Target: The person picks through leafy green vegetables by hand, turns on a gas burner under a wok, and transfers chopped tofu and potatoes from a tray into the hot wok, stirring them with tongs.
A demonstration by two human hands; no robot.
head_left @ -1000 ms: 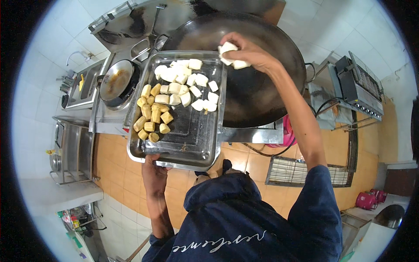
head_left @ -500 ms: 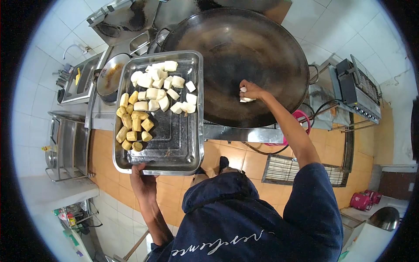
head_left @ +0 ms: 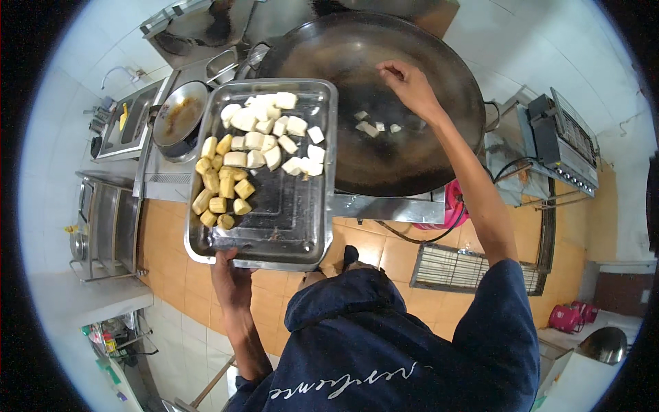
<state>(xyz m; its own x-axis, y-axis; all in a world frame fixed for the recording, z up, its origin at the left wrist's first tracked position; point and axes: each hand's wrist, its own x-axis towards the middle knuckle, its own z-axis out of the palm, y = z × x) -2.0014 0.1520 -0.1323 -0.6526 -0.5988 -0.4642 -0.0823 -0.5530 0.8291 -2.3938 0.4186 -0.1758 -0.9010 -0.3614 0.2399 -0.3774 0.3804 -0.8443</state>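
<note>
The right hand (head_left: 410, 86) hovers loosely open and empty over the wok (head_left: 384, 103), with a few white cubes (head_left: 371, 127) lying below it at seven o'clock. The left hand (head_left: 230, 275) grips the steel tray (head_left: 288, 226), where most cubes remain.

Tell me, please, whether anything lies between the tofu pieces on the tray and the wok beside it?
Nothing visible does. The tray overlaps the wok rim, the tofu pieces lie uncovered, and the right hand hovers open above the wok.
</note>
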